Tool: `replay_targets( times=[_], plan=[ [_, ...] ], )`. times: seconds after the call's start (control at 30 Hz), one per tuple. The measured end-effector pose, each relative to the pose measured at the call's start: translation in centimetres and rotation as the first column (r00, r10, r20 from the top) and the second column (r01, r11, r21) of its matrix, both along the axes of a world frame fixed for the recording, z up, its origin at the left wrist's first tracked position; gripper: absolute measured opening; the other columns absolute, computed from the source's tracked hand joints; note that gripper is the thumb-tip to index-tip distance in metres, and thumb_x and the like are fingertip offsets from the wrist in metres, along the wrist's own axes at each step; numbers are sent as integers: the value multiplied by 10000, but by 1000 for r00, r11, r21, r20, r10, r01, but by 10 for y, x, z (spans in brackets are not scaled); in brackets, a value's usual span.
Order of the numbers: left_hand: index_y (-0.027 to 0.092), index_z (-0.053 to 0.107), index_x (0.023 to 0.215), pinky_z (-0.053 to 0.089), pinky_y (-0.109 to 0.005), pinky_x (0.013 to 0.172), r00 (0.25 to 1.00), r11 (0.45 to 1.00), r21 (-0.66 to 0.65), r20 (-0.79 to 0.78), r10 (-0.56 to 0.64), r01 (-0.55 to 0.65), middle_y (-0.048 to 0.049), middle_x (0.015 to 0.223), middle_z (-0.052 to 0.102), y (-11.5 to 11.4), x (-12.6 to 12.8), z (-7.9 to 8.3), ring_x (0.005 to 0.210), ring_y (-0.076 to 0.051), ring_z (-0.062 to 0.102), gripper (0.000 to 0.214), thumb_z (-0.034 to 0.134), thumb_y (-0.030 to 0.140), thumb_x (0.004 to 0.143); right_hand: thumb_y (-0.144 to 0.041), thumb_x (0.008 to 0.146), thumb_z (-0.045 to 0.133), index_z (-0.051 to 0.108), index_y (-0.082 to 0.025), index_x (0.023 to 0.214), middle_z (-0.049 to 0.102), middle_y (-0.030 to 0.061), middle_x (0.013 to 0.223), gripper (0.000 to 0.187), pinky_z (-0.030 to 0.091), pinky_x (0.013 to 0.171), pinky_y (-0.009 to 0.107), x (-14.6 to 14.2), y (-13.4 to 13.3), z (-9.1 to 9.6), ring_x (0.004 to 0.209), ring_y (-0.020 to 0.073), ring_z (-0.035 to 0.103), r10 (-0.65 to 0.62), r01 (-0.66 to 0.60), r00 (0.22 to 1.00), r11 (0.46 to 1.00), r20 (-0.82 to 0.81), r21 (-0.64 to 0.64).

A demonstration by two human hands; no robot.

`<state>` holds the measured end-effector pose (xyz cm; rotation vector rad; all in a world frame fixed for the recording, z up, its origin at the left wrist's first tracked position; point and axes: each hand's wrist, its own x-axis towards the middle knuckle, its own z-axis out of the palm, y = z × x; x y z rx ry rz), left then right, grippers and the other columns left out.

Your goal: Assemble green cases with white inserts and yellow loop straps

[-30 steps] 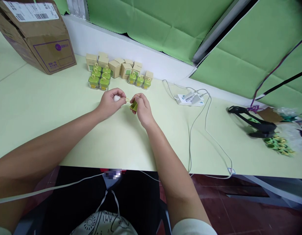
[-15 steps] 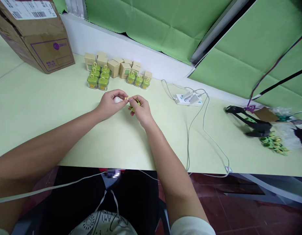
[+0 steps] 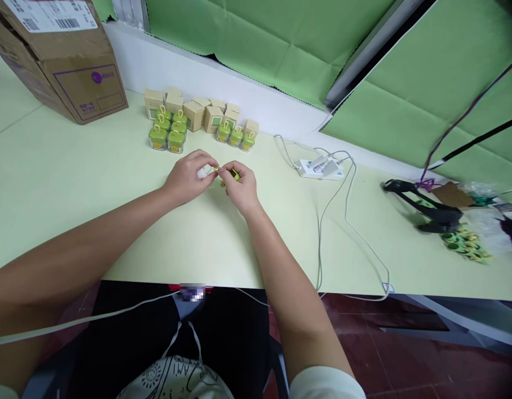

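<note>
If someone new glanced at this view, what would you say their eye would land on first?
Probably the two hands meeting above the table: the left hand holds a white thing, the right hand a small green piece. Behind them, green-lidded jars stand in two groups before small boxes. The large carton at the back left may catch the eye too.

White piece [image 3: 202,173]: small, pale, partly covered by curled fingers of left hand [image 3: 187,175]; left of frame centre, slightly above it. Yellow piece [image 3: 216,169]: tiny, at meeting fingertips, just right of white piece; mostly hidden, shape unclear. Green piece [image 3: 235,175]: yellowish green, in grasp of right hand [image 3: 242,188], partly hidden by thumb and fingers; just right of yellow piece, exact tilt unclear.
</note>
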<state>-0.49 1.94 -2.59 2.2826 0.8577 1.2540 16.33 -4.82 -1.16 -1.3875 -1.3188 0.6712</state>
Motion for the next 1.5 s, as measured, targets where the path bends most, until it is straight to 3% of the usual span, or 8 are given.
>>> replay_targets(
  times=[0.27, 0.47, 0.73, 0.97, 1.17, 1.3, 1.43, 1.5],
  plan=[
    [212, 795, 1092, 567, -377, 965, 1000, 1000, 1, -6, -8, 8, -84, 1070, 822, -1, 0, -1, 1017, -253, 755, 233, 690, 286, 898, -420, 913, 673, 617, -263, 764, 628, -12, 787, 224, 496, 861, 357, -2, -3, 4, 810, 189, 571, -80, 60, 981, 991, 175, 116],
    [229, 752, 1061, 494, -320, 750, 999, 996, -85, -2, 32, -32, -15, 836, 772, -6, -2, 5, 720, -186, 670, 261, 708, 445, 921, -489, 912, 667, 605, -264, 818, 562, -38, 783, 251, 493, 740, 303, 4, 3, 0, 762, 164, 589, -161, 161, 985, 987, -68, -7],
    [246, 608, 771, 321, -348, 614, 954, 989, 124, -295, -43, 83, 1, 599, 606, -19, 2, 0, 531, -195, 534, 149, 659, 344, 871, -440, 925, 658, 559, -261, 829, 567, -36, 847, 226, 492, 678, 265, 15, 9, 1, 711, 129, 602, -287, 285, 938, 958, -192, -40],
    [217, 704, 972, 351, -372, 627, 829, 946, 208, -551, -98, 250, -48, 722, 698, -21, 2, -2, 657, -247, 640, 177, 638, 380, 953, -421, 929, 673, 569, -261, 819, 559, -38, 815, 220, 499, 661, 256, 15, 9, 2, 716, 130, 590, -291, 292, 932, 956, -215, -27],
    [147, 752, 1042, 423, -462, 818, 731, 847, 381, -683, -11, 369, -163, 940, 774, -21, 3, -2, 992, -337, 696, 230, 526, 177, 1011, -384, 943, 687, 559, -254, 819, 545, -45, 821, 221, 499, 663, 244, 14, 8, 6, 696, 109, 593, -277, 280, 925, 960, -260, -26],
    [105, 763, 1184, 412, -481, 837, 725, 827, 437, -687, 52, 354, -197, 1103, 782, -22, 2, -8, 1065, -348, 674, 314, 489, 133, 1033, -379, 966, 679, 561, -245, 833, 545, -57, 829, 223, 491, 661, 230, 14, 9, 6, 672, 87, 586, -273, 279, 927, 960, -258, -14],
    [123, 687, 1434, 440, -527, 947, 776, 818, 455, -630, 18, 351, -238, 1455, 709, -23, 2, -9, 1260, -401, 642, 421, 550, 279, 1068, -363, 955, 682, 570, -240, 819, 551, -62, 800, 215, 489, 651, 226, 14, 10, 3, 660, 84, 588, -276, 286, 919, 958, -283, -5],
    [127, 668, 1434, 459, -529, 974, 823, 816, 466, -568, -21, 342, -243, 1472, 690, -24, 3, -6, 1274, -408, 646, 448, 609, 334, 1041, -371, 951, 684, 574, -241, 819, 551, -63, 788, 215, 490, 646, 226, 15, 11, 2, 661, 88, 593, -276, 289, 915, 957, -293, 2]
  ],
)
